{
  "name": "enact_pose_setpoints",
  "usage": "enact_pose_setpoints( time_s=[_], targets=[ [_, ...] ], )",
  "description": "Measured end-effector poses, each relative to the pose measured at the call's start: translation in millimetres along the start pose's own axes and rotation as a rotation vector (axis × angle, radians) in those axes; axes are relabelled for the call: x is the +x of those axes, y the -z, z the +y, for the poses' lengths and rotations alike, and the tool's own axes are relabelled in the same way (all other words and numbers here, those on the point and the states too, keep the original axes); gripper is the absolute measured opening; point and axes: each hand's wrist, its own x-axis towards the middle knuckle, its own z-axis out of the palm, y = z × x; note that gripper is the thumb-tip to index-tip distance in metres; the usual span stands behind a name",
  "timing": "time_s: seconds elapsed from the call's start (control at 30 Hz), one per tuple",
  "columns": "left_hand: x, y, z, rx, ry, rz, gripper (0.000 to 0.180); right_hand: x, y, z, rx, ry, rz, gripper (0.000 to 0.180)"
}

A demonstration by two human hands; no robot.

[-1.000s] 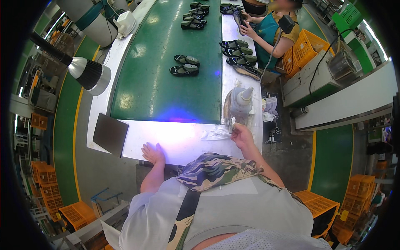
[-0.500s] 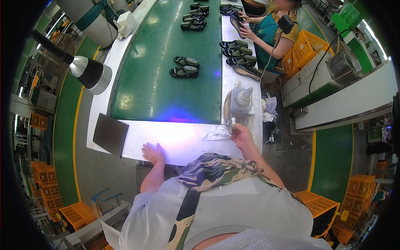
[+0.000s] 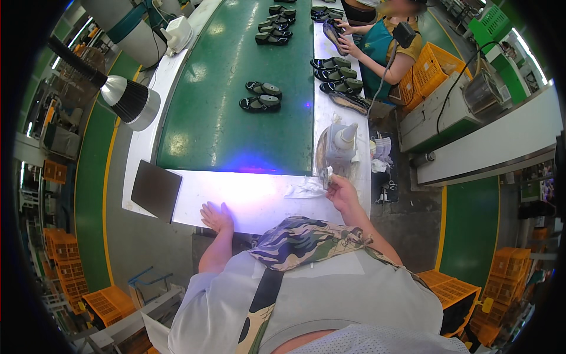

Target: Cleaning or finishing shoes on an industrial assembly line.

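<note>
My left hand (image 3: 217,218) rests flat on the near edge of the white tabletop (image 3: 227,192), fingers stretched out and nothing in them. At the right end of this top, my right hand (image 3: 343,194) is closed around a small whitish and grey item (image 3: 326,177) whose kind I cannot make out. A crumpled white cloth (image 3: 303,189) lies just left of those fingers. Right beyond them stands a translucent squeeze bottle (image 3: 344,140) with a pale conical nozzle. Farther off, a pair of dark strappy shoes (image 3: 262,102) sits on the green belt (image 3: 236,138).
A dark square plate (image 3: 156,191) lies at the table's left corner, below a lamp (image 3: 131,105). More shoes (image 3: 337,74) line the belt's right ledge. Beyond them a co-worker (image 3: 377,47) handles a shoe (image 3: 334,37). Orange crates (image 3: 451,289) stand at lower right.
The co-worker's hands and the shoe in them have shifted slightly. My own hands have stayed in place.
</note>
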Motion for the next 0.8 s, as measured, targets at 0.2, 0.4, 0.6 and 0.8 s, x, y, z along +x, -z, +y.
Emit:
enact_pose_setpoints(
  time_s=[0.2, 0.4, 0.6, 0.8],
  targets=[
    [0.4, 0.7, 0.3, 0.003, -0.005, 0.006, 0.072, -3.2, -2.0, -0.6, 0.006, 0.015, 0.004, 0.012],
    [0.1, -0.3, -1.3, 0.013, -0.012, 0.015, 0.072, -5.9, -3.2, -1.0, 0.0, 0.011, 0.016, 0.012],
    [-1.1, 1.9, -1.2, 0.004, -0.015, 0.024, 0.071, -8.6, -4.7, -1.5, 0.005, 0.013, 0.009, 0.012],
    [-0.3, 3.0, -0.3, -0.005, -0.006, 0.001, 0.071, -8.3, -6.8, -2.0, 0.0, 0.019, 0.022, 0.011]
  ],
)
